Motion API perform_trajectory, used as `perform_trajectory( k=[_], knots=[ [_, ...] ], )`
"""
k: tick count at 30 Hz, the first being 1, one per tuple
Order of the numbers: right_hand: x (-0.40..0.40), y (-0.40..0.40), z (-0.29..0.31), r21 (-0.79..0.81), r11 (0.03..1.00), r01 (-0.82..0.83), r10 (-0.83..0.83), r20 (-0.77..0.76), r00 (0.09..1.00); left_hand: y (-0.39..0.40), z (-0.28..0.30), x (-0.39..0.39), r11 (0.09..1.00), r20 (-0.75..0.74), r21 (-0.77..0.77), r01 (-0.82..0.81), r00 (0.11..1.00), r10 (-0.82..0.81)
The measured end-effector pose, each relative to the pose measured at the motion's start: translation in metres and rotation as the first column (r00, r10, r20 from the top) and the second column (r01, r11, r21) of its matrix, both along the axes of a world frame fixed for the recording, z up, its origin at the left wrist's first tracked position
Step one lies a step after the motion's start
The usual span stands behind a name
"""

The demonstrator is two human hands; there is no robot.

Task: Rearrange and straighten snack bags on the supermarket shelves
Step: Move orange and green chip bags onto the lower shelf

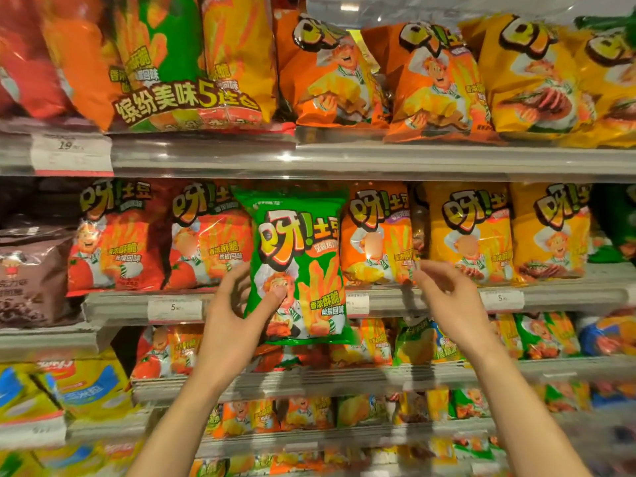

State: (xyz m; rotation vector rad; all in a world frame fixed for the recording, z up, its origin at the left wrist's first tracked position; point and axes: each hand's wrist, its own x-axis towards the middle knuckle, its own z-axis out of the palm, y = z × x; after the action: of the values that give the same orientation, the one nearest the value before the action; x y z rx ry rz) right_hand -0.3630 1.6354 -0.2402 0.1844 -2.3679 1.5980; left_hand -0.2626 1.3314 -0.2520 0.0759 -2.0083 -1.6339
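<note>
Holding the green snack bag upright in the left hand, thumb clamped on its front, before the middle shelf. Right hand empty, fingers loosely apart, beside the orange bags. Not placed yet (lower rows look untidy).

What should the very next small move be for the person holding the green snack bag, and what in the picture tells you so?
Probably bring the right hand onto the green bag to steady it. Only the left hand grips it, thumb on its front, in front of the red and orange rows, while the right hand hovers open beside it.
</note>
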Motion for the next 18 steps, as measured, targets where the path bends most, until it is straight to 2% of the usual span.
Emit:
perform_trajectory(
  k=[7, 13, 18],
  knots=[
    [0.067, 0.023, -0.055, -0.179, 0.984, -0.009, 0.038, 0.158, 0.987, 0.019, -0.034, 0.014, 0.989, 0.009, 0.118, 0.089, 0.996, -0.091],
    [0.085, 0.062, -0.077, -0.347, 0.938, 0.004, 0.079, 0.225, 0.971, 0.065, -0.051, 0.030, 0.973, -0.005, 0.229, 0.040, 0.999, -0.040],
    [0.066, 0.121, -0.077, -0.311, 0.950, -0.034, 0.114, 0.245, 0.963, 0.128, -0.052, 0.027, 0.979, -0.024, 0.204, -0.030, 0.999, 0.036]
  ],
)
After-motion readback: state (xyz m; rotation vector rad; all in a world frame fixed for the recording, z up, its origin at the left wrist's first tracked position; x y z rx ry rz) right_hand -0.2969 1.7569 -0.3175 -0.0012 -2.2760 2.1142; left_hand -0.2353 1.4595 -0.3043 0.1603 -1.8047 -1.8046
